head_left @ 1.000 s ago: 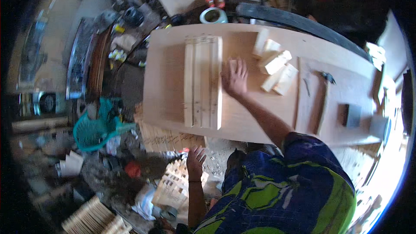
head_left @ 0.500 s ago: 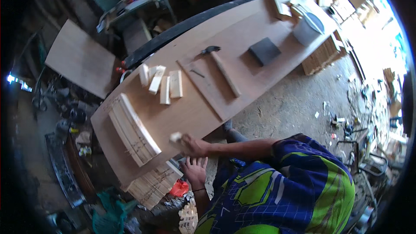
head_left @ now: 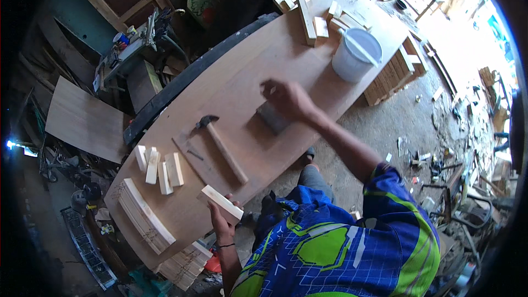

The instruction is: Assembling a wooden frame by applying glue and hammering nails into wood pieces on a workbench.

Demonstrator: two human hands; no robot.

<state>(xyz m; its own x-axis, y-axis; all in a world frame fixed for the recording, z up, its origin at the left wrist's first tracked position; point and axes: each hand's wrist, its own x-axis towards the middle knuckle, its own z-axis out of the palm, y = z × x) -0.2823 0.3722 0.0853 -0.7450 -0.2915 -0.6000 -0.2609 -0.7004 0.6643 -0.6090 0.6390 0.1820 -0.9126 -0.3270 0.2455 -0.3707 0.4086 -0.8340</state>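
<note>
My left hand (head_left: 221, 225) grips a short pale wooden block (head_left: 221, 204) at the table's near edge, tilted just above the surface. My right hand (head_left: 289, 98) reaches out over a dark rectangular block (head_left: 272, 118) and partly covers it. Its fingers are a little blurred but look curved and apart, with nothing visible in them. Between the two hands lies a claw hammer (head_left: 224, 151) with a wooden handle. Left of the hammer is a thin dark metal piece (head_left: 195, 155) on a flat board. Several short wooden blocks (head_left: 174, 169) sit further left.
The long wooden table (head_left: 247, 91) bears a row of longer wooden strips (head_left: 144, 214) at its left end. A white bucket (head_left: 356, 58) stands near the far right, beside more cut wood (head_left: 306, 19). Stacked timber (head_left: 385, 80) rests below the right edge.
The pale wooden block has passed from my right hand to my left. My right hand has swung out over the dark block. The view has shifted toward the right end of the table.
</note>
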